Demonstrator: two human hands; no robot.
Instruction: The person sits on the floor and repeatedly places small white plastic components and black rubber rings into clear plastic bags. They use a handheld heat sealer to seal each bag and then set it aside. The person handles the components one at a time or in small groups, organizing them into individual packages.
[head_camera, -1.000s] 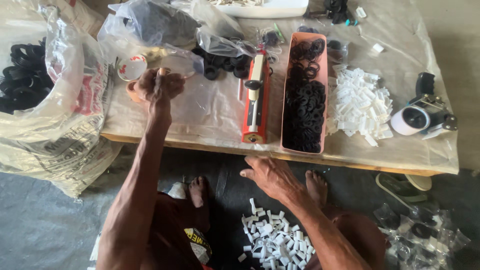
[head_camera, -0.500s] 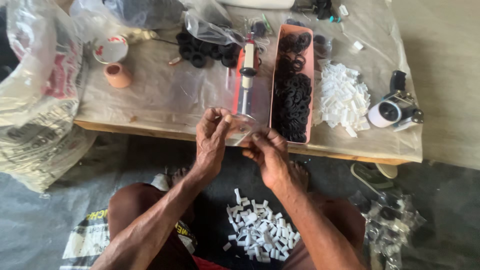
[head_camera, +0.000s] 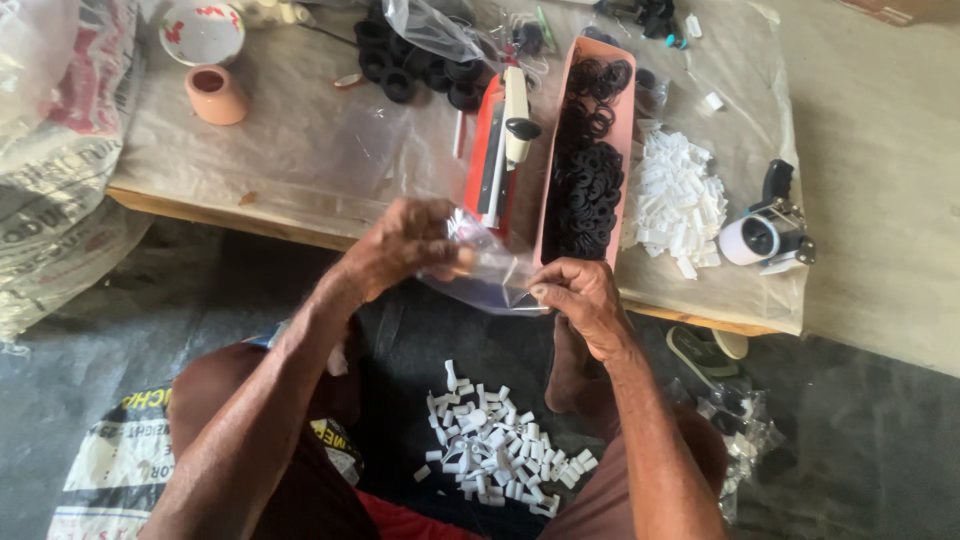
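clear plastic bag (head_camera: 480, 265), small and crumpled, hangs between both hands just in front of the near edge of the low table (head_camera: 300, 170), above the person's lap; left hand (head_camera: 405, 245) is closed on its upper left part, fingers curled over the film; right hand (head_camera: 580, 300) pinches the bag's lower right edge between thumb and fingertips; whether anything lies inside the bag cannot be told; below the hands, on dark cloth between the person's knees, sits a heap of small white plastic pieces (head_camera: 495, 450); a bare foot (head_camera: 570, 365) shows just under the right wrist; on the table right behind the bag lies a red and white hand tool (head_camera: 500, 140) with a black knob, long side running away from the person; just beside it to the right stands a long pink tray (head_camera: 610, 60) full of black rubber rings (head_camera: 585, 170); right of the tray, a second pile of white pieces (head_camera: 675, 200) rests on the plastic sheet that covers the table; further right sits a small white and black device (head_camera: 765, 230); at the far left of the table stand a pink cup (head_camera: 215, 95) and a white bowl (head_camera: 200, 30); larger black rings (head_camera: 410, 65) lie near the far edge; printed sacks (head_camera: 60, 150) lean at the left.
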